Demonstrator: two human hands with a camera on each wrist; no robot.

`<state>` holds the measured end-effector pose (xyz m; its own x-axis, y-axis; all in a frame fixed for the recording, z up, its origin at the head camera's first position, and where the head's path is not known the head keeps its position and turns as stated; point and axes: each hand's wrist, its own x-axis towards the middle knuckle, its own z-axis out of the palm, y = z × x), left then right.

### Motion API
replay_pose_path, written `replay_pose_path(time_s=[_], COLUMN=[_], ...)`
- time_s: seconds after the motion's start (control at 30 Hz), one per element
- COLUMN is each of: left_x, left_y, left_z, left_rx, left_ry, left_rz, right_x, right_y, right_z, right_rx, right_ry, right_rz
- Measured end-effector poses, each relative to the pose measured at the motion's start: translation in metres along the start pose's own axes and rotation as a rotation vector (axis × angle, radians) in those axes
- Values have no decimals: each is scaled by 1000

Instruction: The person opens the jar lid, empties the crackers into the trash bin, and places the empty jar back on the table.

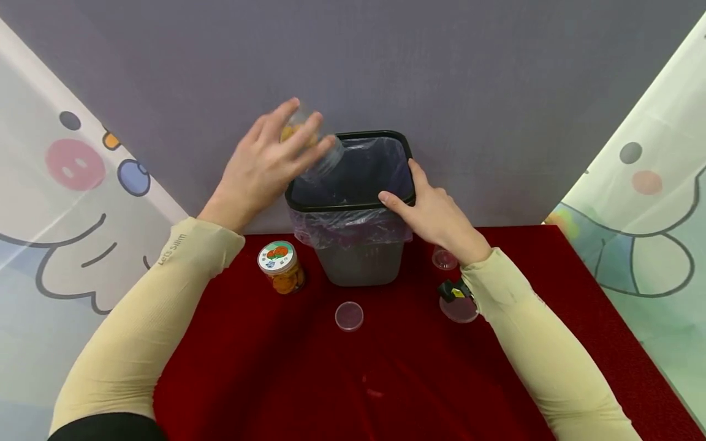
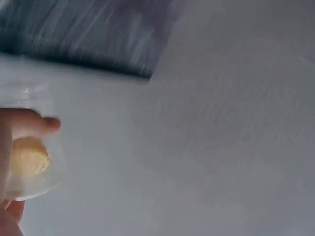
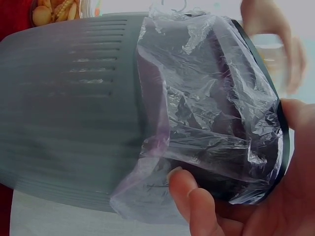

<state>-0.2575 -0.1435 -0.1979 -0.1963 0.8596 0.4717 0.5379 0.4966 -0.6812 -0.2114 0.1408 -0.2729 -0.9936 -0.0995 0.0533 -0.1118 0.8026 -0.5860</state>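
Note:
In the head view my left hand (image 1: 269, 158) grips a clear plastic cup (image 1: 333, 158) and tips it over the left rim of the grey bin (image 1: 361, 266). A yellowish lump (image 2: 29, 156) shows inside the cup in the left wrist view, beside my thumb. My right hand (image 1: 441, 215) holds the bin's black rim at its right corner, thumb on top and fingers down the outside. A thin translucent liner bag (image 3: 206, 103) is folded over that rim. The bin stands upright at the back of the red-covered table.
Left of the bin stands a jar (image 1: 285, 278) of orange-brown snacks with a printed lid. A small clear round lid (image 1: 349, 316) lies in front. Under my right forearm are a clear cup (image 1: 444, 258) and a clear disc (image 1: 458, 311). A grey wall (image 1: 496, 122) rises behind.

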Motion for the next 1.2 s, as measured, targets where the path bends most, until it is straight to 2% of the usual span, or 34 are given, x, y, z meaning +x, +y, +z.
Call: replay_pose_path(time_s=[0.17,0.37,0.47,0.63,0.77,0.87,1.0,1.07,1.2], left_x=[3,3,1,-8,-23,-38,-57,-64,-80], left_y=[8,2,-2,-5,-2,0,7,15,32], left_z=[4,0,0,-4,-10,-15,-25,-34,-53], left_rx=[4,-94,-203,-413,-559,-660,-785,-857,-1025], left_ry=[-75,-23,15,72,78,108,179,212,275], left_rz=[38,-39,-156,-421,-633,-753,-843,-879,-903], right_x=[-1,-3,-3,-2,-2,-2,-2,-2,-3], right_y=[1,1,1,0,-2,-4,-5,-5,-5], right_z=[0,0,0,0,0,0,-1,-1,-2], right_rx=[4,5,0,-7,0,0,-6,-6,-3], right_ry=[2,-3,8,13,0,0,3,0,-1], right_rz=[5,12,12,5,9,8,2,3,2])
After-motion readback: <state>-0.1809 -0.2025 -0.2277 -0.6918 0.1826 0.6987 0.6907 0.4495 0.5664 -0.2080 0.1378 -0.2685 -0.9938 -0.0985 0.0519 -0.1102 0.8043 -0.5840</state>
